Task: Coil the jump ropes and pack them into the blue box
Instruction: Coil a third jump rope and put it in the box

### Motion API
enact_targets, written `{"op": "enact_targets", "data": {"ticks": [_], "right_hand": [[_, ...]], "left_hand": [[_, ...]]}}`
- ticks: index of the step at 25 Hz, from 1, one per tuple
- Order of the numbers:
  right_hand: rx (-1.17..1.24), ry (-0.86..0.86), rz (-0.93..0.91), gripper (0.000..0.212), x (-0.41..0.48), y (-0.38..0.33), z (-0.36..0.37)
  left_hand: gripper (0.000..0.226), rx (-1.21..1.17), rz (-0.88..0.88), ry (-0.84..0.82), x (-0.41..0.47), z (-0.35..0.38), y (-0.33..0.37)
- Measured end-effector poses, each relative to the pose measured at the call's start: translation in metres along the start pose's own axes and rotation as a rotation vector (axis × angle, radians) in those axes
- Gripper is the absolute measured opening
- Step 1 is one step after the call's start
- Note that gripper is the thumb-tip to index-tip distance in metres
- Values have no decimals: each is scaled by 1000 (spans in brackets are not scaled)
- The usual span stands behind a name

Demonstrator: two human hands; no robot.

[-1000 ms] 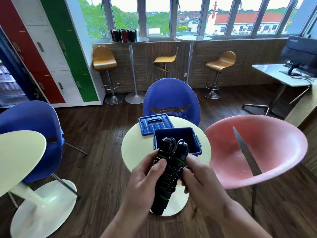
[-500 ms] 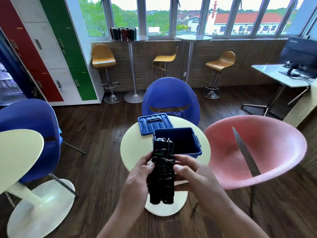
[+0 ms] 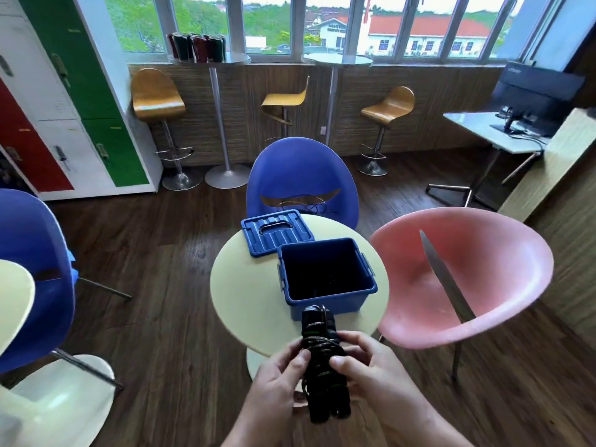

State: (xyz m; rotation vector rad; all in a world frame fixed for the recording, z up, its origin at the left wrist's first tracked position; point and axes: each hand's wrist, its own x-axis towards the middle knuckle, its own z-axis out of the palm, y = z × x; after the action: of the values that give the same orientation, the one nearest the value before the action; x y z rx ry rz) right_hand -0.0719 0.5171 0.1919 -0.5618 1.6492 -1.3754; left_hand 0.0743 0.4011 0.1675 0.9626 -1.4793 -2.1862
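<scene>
Black jump rope between both hands

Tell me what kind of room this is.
Likely a staff or student lounge: red, white and green lockers along the left wall, wooden bar stools at tall round tables under the windows, and a monitor on a desk.

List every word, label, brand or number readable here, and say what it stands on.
Nothing reads clearly.
Monitor: pale logo on its back, too blurred.
Building outside the window: sign on its gable, too small.
Lockers: small door tags, illegible.
Jump rope, blue box, lid: no visible text.
</scene>
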Motion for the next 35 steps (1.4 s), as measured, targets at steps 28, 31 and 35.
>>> {"op": "enact_targets", "data": {"ticks": [28,31,35], "right_hand": [[508,137,616,17,321,17,-78],[600,233,630,17,333,23,-60],[614,167,644,18,341,18,-45]], "left_hand": [[38,1198,-28,36,349,5,39],[40,1461,106,-66,373,6,40],[40,1511,298,-89,378,-1,30]]}}
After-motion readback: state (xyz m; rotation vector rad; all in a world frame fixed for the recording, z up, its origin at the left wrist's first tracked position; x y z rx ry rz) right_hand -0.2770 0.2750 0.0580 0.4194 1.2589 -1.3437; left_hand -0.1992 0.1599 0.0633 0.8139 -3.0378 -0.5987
